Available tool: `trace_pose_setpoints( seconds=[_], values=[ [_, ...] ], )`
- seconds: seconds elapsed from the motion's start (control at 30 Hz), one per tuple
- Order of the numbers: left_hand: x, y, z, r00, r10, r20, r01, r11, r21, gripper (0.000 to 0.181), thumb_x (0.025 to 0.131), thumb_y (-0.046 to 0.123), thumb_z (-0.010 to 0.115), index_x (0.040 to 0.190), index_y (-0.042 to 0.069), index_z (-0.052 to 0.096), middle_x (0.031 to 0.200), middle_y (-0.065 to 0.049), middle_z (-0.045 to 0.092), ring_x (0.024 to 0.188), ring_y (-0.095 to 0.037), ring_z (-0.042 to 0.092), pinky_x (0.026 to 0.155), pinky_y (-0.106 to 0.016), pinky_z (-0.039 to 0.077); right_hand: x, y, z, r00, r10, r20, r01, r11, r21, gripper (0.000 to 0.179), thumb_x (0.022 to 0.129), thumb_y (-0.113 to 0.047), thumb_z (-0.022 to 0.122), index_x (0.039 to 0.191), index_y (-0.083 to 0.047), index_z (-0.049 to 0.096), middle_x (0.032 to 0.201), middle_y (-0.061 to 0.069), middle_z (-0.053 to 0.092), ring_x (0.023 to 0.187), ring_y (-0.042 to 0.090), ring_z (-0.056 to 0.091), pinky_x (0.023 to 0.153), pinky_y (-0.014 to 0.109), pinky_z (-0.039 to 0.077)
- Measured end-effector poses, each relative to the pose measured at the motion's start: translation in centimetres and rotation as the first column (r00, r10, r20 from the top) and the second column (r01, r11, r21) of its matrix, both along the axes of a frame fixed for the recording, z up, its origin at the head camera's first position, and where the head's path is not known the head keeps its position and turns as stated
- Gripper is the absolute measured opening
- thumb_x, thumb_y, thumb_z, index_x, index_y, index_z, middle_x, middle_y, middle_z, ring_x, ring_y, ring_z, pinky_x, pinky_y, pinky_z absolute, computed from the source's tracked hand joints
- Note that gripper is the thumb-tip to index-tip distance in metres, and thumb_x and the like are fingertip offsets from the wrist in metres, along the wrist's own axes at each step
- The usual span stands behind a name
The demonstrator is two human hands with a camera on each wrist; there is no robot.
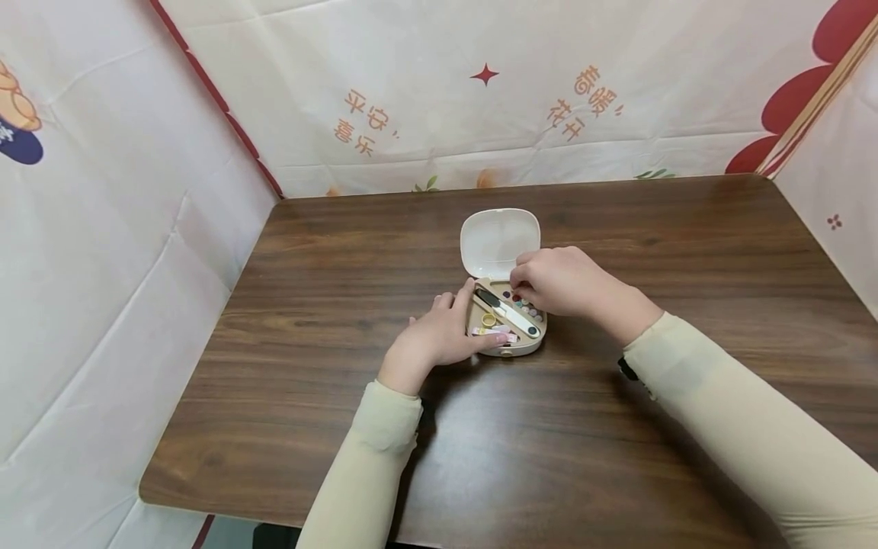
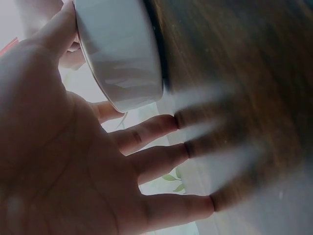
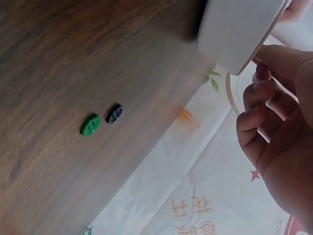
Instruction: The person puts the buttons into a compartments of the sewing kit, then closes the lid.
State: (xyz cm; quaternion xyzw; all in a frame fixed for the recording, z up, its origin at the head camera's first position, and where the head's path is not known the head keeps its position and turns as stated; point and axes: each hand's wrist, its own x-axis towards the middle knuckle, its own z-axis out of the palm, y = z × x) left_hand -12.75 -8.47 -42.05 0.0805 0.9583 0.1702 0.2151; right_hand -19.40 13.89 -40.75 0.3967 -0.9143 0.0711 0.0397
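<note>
A small cream sewing box [image 1: 527, 348] stands on the table, its white lid [image 1: 501, 238] raised at the back. My left hand [image 1: 442, 332] touches its left side with index finger and thumb; the other fingers are spread straight on the tabletop. My right hand [image 1: 564, 280] bends its fingers over the right compartment of small buttons [image 1: 531, 309]. Its fingertips are hidden, so I cannot tell whether they pinch anything. A slim white tool [image 1: 513, 316] with a dark end lies diagonally across the box. Left of it are a yellow ring [image 1: 488, 320] and small pale pieces.
On the brown wooden table [image 1: 309, 305], a green button [image 3: 90, 125] and a black button [image 3: 114, 113] lie beside the box in the right wrist view. Printed white cloth [image 1: 425, 76] hangs behind the table and at both sides.
</note>
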Motion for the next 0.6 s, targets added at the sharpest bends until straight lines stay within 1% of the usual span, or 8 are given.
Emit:
trace_pose_setpoints(
  seconds=[0.17,0.27,0.47,0.6],
  values=[
    [0.07,0.09,0.01,1.000,0.001,0.002,-0.001,1.000,-0.010,0.112,0.090,0.086,0.056,0.173,0.031,0.003,0.170,-0.013,0.035,0.160,-0.030,0.036,0.122,-0.076,0.029,0.14,0.22,0.27,1.000,0.030,-0.007,-0.030,1.000,0.003,0.012,0.090,-0.017,0.083,0.081,-0.025,0.081,0.076,-0.009,0.062,0.062,0.013,0.060,0.056,0.043,0.051],
    [0.12,0.15,-0.02,1.000,0.001,0.002,-0.001,1.000,-0.016,0.113,0.090,0.086,0.055,0.173,0.031,0.003,0.170,-0.013,0.035,0.160,-0.030,0.036,0.122,-0.076,0.028,0.10,0.24,0.30,0.999,0.036,-0.006,-0.036,0.999,0.008,0.016,0.090,-0.016,0.082,0.080,-0.028,0.081,0.077,-0.011,0.062,0.062,0.011,0.059,0.056,0.042,0.051],
    [0.17,0.19,-0.05,1.000,0.009,0.008,-0.009,1.000,-0.005,0.112,0.090,0.086,0.056,0.173,0.032,0.003,0.173,-0.014,0.032,0.163,-0.030,0.031,0.123,-0.076,0.026,0.03,0.24,0.20,1.000,0.014,-0.026,-0.013,1.000,0.017,0.017,0.091,-0.016,0.079,0.079,-0.028,0.079,0.074,-0.011,0.060,0.059,0.011,0.054,0.052,0.040,0.047],
    [0.10,0.16,-0.05,1.000,0.007,0.007,-0.007,1.000,-0.007,0.112,0.090,0.086,0.055,0.173,0.032,0.002,0.173,-0.013,0.032,0.164,-0.029,0.030,0.123,-0.076,0.027,0.14,0.65,0.51,0.999,-0.021,-0.036,0.020,0.999,-0.028,0.012,0.090,-0.015,0.078,0.083,-0.024,0.081,0.078,-0.008,0.065,0.061,0.012,0.056,0.054,0.042,0.049]
  ],
)
